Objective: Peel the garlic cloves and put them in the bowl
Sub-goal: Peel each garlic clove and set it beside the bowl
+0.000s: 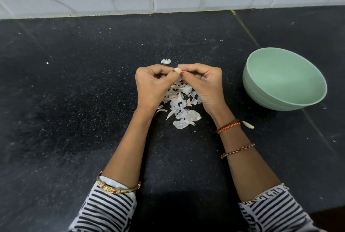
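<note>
Head view, looking down: a single garlic clove [177, 70] is being pinched between two grips that are meeting above the dark desk [74, 101]. The left hand [153, 84] is being held with fingers curled, its thumb and fingertips closing on the clove's near-left end; the right hand [201, 82] is being held the same way, its thumb, with a red-painted nail, pressing against the clove's right side. The clove's long axis appears to be lying roughly left to right between the two grips, so neither hand is nearer; whether any skin is left on it cannot be told.

Directly beneath the hands, a heap of papery skins [182, 105] is lying on the desk, with one loose flake [165, 61] just beyond the fingers. Near the right wrist, another clove [248, 124] is lying on the desk, seemingly peeled.

Further out to the right, well apart from the grips, the pale green bowl [283, 105] is standing upright; nothing is visible in the part of its inside that is showing. Judging from this, the carry to the bowl is likely to fall to the right hand, which is on that side.
</note>
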